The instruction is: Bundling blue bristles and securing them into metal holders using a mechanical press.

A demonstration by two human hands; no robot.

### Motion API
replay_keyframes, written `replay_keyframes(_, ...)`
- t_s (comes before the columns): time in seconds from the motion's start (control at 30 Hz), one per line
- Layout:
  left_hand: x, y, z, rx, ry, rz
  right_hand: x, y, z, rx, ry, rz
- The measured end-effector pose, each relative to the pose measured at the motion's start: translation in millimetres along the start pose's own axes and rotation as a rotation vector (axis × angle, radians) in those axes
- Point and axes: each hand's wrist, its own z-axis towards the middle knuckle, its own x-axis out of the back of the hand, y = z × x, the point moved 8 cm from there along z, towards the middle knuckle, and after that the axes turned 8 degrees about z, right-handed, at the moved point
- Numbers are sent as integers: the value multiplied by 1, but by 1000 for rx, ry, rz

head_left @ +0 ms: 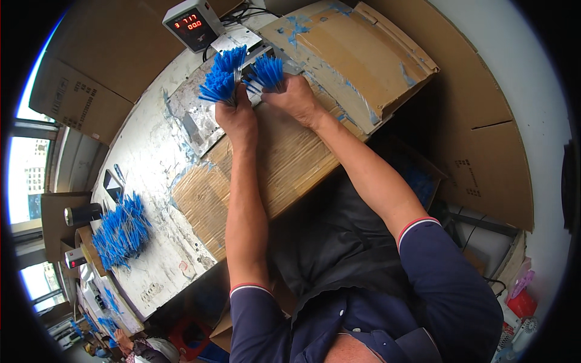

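My left hand [238, 118] is closed round a thick bundle of thin blue brushes [220, 80] with pale wire stems. The blue ends fan out above the fist. To its right, my right hand [295, 100] grips a smaller bundle of the same blue brushes [267, 72], its wire stems pointing toward the left hand. Both bundles are held close together over the far part of the workbench, in front of a metal fixture [257, 60] that they partly hide. Fingers wrap the stems, so the gripped parts are hidden.
A display box [192, 25] with red digits stands at the back. Taped cardboard [212, 193] covers the bench's near edge; a cardboard box [357, 54] lies right. On the left are a pile of blue brushes [121, 233] and a phone [112, 184]. Another person's hand [124, 342] shows lower left.
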Motion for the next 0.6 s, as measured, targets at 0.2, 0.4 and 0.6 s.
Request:
replay_keyframes(0.2, 0, 5, -3, -6, 8, 39, 3, 8, -6, -209, 7, -62)
replay_keyframes(0.4, -4, 0, -2, 8, -42, -27, 3, 2, -8, -191, 67, 121)
replay_keyframes(0.6, 2, -2, 0, 8, 39, -57, -4, -4, -10, -139, 102, 75)
